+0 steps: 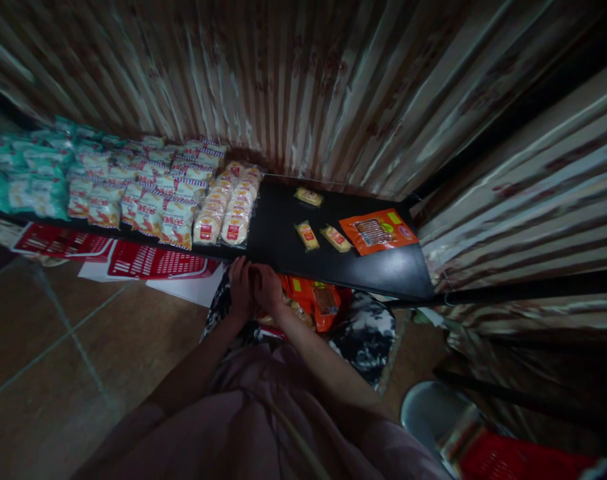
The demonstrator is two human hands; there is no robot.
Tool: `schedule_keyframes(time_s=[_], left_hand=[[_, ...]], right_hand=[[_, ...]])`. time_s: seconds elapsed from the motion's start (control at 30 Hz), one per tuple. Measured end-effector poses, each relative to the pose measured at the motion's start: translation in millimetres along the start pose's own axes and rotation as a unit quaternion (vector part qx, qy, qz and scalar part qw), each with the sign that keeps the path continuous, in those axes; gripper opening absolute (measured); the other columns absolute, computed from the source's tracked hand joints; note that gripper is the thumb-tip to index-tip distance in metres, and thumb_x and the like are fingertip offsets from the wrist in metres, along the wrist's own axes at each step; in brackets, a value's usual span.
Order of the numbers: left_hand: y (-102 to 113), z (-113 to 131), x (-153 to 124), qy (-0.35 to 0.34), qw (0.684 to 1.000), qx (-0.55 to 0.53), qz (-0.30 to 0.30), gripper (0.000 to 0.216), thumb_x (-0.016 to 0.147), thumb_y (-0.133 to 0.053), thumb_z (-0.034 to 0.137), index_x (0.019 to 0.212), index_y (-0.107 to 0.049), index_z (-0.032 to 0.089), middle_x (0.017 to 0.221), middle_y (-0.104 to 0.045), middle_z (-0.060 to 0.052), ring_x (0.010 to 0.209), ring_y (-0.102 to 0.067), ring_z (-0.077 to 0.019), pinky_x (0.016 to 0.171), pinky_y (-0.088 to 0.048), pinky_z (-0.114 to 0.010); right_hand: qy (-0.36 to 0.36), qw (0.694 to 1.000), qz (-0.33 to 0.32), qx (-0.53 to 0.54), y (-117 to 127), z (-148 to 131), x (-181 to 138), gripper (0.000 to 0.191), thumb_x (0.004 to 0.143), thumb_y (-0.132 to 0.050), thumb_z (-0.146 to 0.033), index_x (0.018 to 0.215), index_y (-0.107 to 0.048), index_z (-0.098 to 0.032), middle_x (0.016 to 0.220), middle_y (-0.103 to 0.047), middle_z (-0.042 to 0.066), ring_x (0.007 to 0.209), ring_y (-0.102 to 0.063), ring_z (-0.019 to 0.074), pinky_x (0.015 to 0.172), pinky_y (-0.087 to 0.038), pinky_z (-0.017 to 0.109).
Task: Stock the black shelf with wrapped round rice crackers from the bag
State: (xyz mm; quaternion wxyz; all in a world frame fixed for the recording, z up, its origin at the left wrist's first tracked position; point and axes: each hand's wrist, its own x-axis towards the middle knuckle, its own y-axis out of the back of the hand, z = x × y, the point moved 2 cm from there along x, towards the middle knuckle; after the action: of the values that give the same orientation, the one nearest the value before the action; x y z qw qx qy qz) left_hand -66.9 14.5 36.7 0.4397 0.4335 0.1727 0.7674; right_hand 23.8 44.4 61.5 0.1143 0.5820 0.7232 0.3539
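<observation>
My left hand is at the front edge of the black shelf, its fingers bent over and close together. Right beside it, my right hand is curled with the knuckles up. Whatever the two hands hold, if anything, is hidden beneath the fingers. Just right of them, on my lap, lie orange packets, partly covered by my right forearm. Ahead on the shelf are small yellow wrapped snacks and a flat orange packet. Rows of stacked round white snacks stand nearest my left hand.
White snack bags and teal bags fill the shelf's left part. Red baskets stand below it. Striped curtains hang behind and to the right. A grey stool and a red basket are at lower right.
</observation>
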Motion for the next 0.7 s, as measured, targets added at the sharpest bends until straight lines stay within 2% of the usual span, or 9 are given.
schedule_keyframes(time_s=[0.17,0.27,0.4,0.5,0.6,0.7], left_hand=[[-1.6,8.1,-20.0,-0.024,0.994,-0.026,-0.099,0.036,0.085,-0.039,0.015,0.119,-0.050,0.015,0.125,-0.048,-0.014,0.121,-0.043,-0.0217,0.102,-0.037,-0.042],[-6.8,17.0,-26.6,-0.019,0.978,-0.014,-0.205,0.034,0.083,-0.039,0.013,0.114,-0.054,0.015,0.120,-0.051,-0.013,0.116,-0.047,-0.0212,0.099,-0.040,-0.039],[-23.1,25.6,-39.4,0.013,0.925,0.024,-0.379,0.031,0.080,-0.044,0.012,0.108,-0.058,0.015,0.109,-0.059,-0.012,0.103,-0.055,-0.0212,0.092,-0.044,-0.034],[-38.1,25.4,-53.3,0.055,0.883,0.024,-0.465,0.034,0.076,-0.050,0.012,0.109,-0.056,0.013,0.109,-0.059,-0.013,0.100,-0.058,-0.0218,0.089,-0.045,-0.032],[-50.8,21.9,-64.2,0.080,0.858,-0.001,-0.507,0.031,0.073,-0.056,0.015,0.104,-0.059,0.011,0.107,-0.061,-0.014,0.101,-0.057,-0.0228,0.089,-0.045,-0.031],[-59.2,17.1,-66.5,0.085,0.860,-0.020,-0.502,0.027,0.071,-0.057,0.015,0.098,-0.062,0.012,0.107,-0.062,-0.014,0.107,-0.054,-0.0222,0.093,-0.042,-0.029]], right_hand=[[-0.069,0.996,-0.047,-0.033,-2.4,26.3,-23.4,0.030,0.082,-0.038,-0.012,0.101,-0.061,-0.017,0.098,-0.065,0.009,0.089,-0.059,0.0179,0.081,-0.045,0.029],[-0.138,0.984,-0.078,-0.082,-3.0,43.8,-36.9,0.028,0.084,-0.037,-0.014,0.095,-0.063,-0.016,0.094,-0.065,0.010,0.085,-0.060,0.0184,0.076,-0.046,0.028],[-0.199,0.967,-0.114,-0.110,-3.0,65.0,-55.3,0.027,0.082,-0.040,-0.012,0.090,-0.066,-0.016,0.087,-0.067,0.010,0.078,-0.062,0.0188,0.071,-0.045,0.027],[-0.207,0.962,-0.141,-0.106,-4.8,74.9,-67.2,0.029,0.079,-0.044,-0.008,0.094,-0.067,-0.016,0.089,-0.068,0.010,0.079,-0.063,0.0190,0.069,-0.045,0.027],[-0.198,0.964,-0.144,-0.109,-6.2,78.1,-73.8,0.036,0.076,-0.043,-0.004,0.102,-0.064,-0.017,0.097,-0.068,0.009,0.087,-0.063,0.0182,0.075,-0.045,0.026],[-0.192,0.965,-0.129,-0.124,-4.2,77.2,-75.9,0.036,0.076,-0.044,-0.005,0.106,-0.062,-0.014,0.104,-0.064,0.011,0.095,-0.060,0.0189,0.083,-0.044,0.028]])
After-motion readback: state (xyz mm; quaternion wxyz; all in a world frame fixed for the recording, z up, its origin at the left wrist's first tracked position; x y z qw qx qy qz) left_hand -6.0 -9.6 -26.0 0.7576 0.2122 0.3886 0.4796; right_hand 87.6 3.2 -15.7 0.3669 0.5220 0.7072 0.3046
